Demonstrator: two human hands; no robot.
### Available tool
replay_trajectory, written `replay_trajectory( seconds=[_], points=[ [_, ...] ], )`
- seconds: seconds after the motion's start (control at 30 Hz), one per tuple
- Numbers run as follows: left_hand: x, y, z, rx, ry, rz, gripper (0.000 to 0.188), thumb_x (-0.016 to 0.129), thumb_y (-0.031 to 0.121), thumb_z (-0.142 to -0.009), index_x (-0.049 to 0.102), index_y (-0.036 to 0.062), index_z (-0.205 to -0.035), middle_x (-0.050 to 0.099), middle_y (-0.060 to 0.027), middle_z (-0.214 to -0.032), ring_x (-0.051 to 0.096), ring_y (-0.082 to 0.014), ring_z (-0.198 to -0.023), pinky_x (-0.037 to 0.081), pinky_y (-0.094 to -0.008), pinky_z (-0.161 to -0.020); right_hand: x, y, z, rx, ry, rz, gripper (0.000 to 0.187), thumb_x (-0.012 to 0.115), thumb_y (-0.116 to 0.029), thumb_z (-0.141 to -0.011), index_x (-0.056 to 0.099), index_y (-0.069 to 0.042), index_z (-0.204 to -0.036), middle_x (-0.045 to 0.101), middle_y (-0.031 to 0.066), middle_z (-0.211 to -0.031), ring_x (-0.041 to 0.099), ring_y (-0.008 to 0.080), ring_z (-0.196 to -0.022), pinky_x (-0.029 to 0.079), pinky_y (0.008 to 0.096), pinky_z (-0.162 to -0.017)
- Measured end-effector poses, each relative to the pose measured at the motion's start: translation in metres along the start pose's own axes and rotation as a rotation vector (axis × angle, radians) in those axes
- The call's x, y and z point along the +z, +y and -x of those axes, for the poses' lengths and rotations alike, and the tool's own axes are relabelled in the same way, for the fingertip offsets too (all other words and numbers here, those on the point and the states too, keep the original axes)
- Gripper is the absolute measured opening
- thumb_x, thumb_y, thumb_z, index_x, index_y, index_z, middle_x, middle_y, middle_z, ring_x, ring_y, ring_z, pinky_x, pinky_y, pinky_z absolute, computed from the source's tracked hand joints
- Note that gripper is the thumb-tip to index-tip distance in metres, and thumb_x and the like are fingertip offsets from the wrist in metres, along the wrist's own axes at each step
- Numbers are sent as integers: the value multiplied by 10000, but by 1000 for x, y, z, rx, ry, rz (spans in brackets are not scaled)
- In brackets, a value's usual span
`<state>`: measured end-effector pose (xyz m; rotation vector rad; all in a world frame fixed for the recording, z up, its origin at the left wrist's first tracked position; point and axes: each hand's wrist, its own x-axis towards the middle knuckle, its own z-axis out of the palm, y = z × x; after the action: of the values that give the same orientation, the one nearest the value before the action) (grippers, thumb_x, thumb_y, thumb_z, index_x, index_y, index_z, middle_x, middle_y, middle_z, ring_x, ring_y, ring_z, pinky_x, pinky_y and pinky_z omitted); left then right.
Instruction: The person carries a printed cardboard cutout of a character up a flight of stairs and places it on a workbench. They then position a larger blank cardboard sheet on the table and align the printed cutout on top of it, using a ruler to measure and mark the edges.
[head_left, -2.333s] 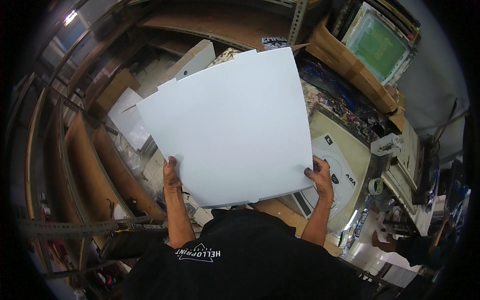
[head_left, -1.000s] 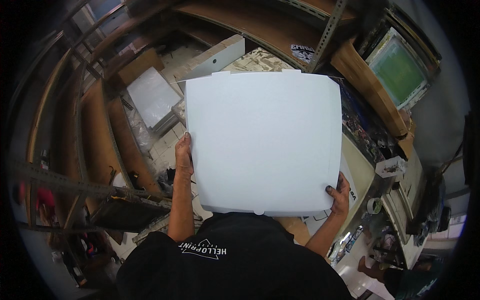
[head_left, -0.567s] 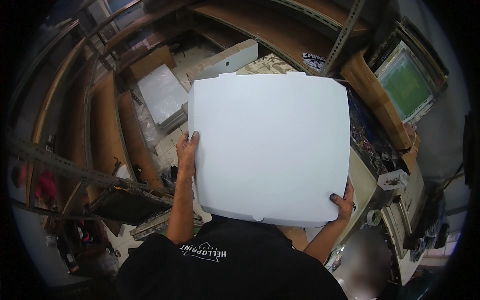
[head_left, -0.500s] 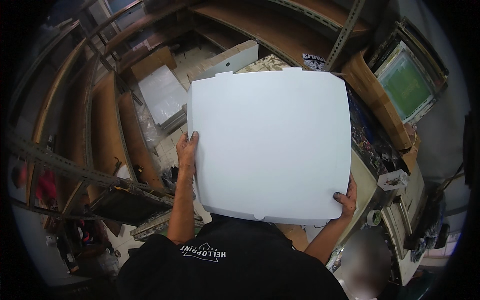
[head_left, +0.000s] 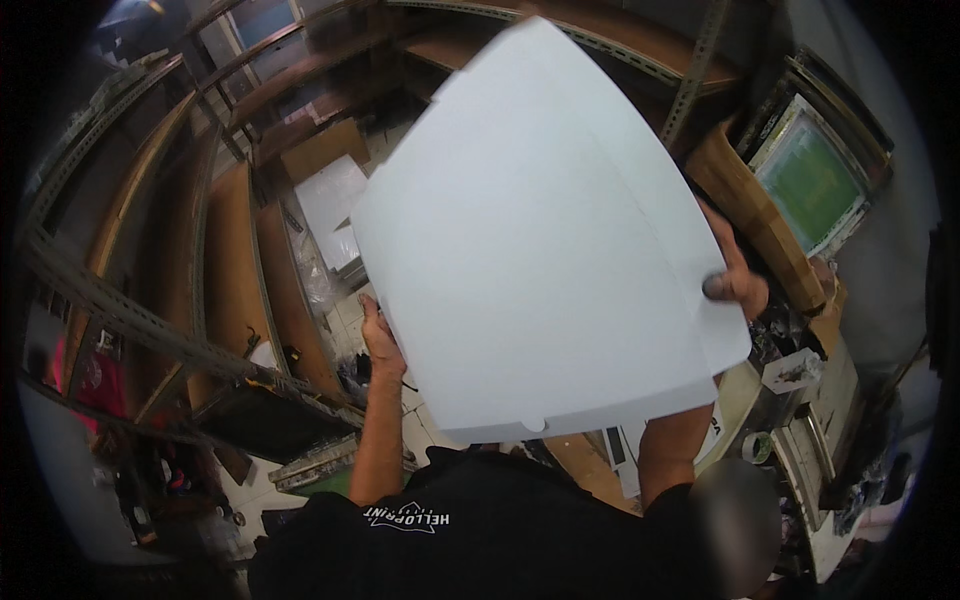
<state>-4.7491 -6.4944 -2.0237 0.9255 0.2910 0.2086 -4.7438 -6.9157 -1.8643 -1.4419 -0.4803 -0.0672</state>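
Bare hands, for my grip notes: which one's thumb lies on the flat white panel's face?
The bare right hand; the bare left hand shows only beside the white panel.

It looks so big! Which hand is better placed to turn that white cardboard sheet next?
Probably the right hand: its thumb lies on top of the white cardboard sheet. The left hand is at the left edge, its thumb apparently off the top.

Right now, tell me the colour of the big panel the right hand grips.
The panel is white; the head view shows it best.
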Motion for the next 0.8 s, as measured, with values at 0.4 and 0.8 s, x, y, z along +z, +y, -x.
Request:
replay_trajectory(
  seconds=[0.4, 0.8],
  points=[
    [35, -118, -33, -111, -299, 98, 769, 356, 641, -950, 363, 40, -1429, 503, -165, -1344, 498, -312, -1225, 397, -415, -1050, 219, -151, -71, -301, -691, 587, 449, 573, -343, -757, 685, 77, -869, 664, 257, -809, 679, 358, -820, 540, 410, -781],
    [-24, -17, 7, -339, -279, 385, 722, 426, 558, -959, 367, -3, -1409, 532, -198, -1312, 535, -326, -1195, 431, -442, -1023, 275, 83, -28, 33, -726, 887, 510, 535, -350, -735, 685, 64, -992, 664, 302, -987, 659, 415, -967, 520, 460, -870]
  ],
)
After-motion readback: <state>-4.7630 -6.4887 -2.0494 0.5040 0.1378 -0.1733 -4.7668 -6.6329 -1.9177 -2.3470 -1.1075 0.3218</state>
